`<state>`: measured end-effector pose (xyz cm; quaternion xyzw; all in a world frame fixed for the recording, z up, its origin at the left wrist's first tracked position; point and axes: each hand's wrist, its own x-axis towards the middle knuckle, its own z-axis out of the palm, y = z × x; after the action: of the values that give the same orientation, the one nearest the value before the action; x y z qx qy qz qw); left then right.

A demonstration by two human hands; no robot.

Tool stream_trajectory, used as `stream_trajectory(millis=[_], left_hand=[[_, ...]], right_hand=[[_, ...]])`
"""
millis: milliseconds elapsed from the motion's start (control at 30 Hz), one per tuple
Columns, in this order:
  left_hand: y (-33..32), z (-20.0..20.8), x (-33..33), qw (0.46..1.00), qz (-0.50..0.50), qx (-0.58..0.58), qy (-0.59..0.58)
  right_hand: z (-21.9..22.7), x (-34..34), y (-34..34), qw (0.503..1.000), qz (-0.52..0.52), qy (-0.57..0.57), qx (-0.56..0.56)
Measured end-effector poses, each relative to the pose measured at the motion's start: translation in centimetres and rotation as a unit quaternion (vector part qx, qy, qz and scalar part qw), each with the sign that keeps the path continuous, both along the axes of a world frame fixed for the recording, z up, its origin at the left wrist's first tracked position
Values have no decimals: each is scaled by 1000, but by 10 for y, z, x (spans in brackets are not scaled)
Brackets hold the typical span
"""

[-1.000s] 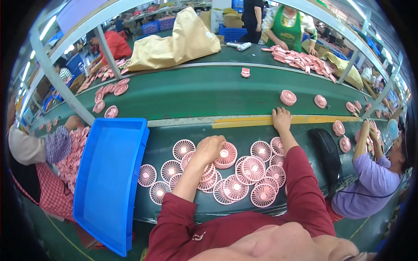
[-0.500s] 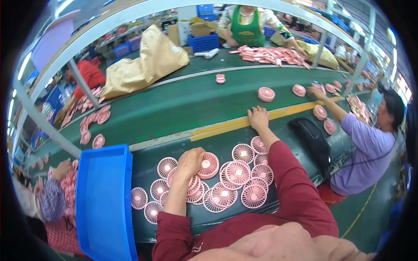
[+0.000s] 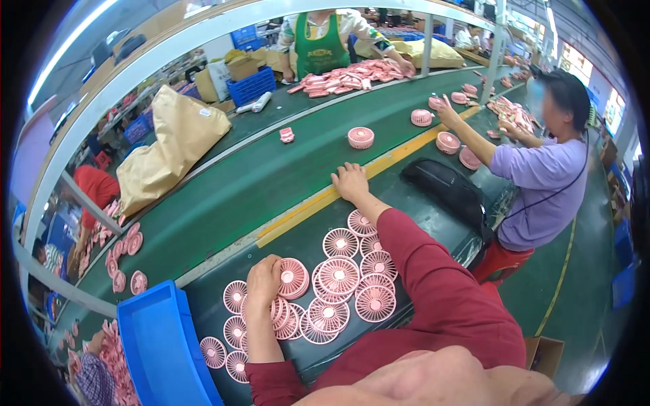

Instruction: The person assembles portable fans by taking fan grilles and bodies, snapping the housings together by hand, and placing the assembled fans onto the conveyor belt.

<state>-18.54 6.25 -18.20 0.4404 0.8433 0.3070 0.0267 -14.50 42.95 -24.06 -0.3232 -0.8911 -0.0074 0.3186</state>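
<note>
My left hand (image 3: pixel 264 277) is curled against the left edge of a stack of pink round fan grilles (image 3: pixel 294 277), its fingers partly hidden. Several loose fan grilles (image 3: pixel 338 275) with radial ribs lie overlapping on the dark green table, to the right of the stack and around my left forearm. My right hand (image 3: pixel 351 183) rests palm down, fingers apart, at the yellow-edged border of the green conveyor belt. It holds nothing. Just beyond it on the belt sits a pink round fan housing (image 3: pixel 361 138). Farther left on the belt lies a small pink part (image 3: pixel 287 135).
A blue bin (image 3: pixel 159 338) stands left of the grilles. A black bag (image 3: pixel 443 189) lies to my right, beside a co-worker in purple (image 3: pixel 548 183) reaching over pink housings (image 3: pixel 447 143). Across the belt, a person in a green apron (image 3: pixel 323 47) stands behind piled pink parts (image 3: pixel 352 78).
The view has swung right, shifting the scene leftward in the picture. My hands keep nearly the same places on the stack and belt edge. The co-worker's hand has lifted, fingers raised.
</note>
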Motion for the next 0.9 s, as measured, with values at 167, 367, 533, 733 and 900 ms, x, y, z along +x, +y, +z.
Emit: stream_trajectory(millis=[167,367,533,733,900], left_hand=[[-4,12,5,1000,15,-9,-21],[6,9,5,1000,0,4,-17],[3,8,4,1000,9,-9,-19],[2,9,4,1000,5,-14,-9],[1,12,5,1000,5,-17,-11]], right_hand=[[-2,-10,-7,1000,1,-9,-11],[1,-1,3,1000,1,9,-11],[3,-3,-2,999,-4,-12,-31],[6,-1,-5,999,0,-16,-39],[5,-3,-6,999,-3,-21,-47]])
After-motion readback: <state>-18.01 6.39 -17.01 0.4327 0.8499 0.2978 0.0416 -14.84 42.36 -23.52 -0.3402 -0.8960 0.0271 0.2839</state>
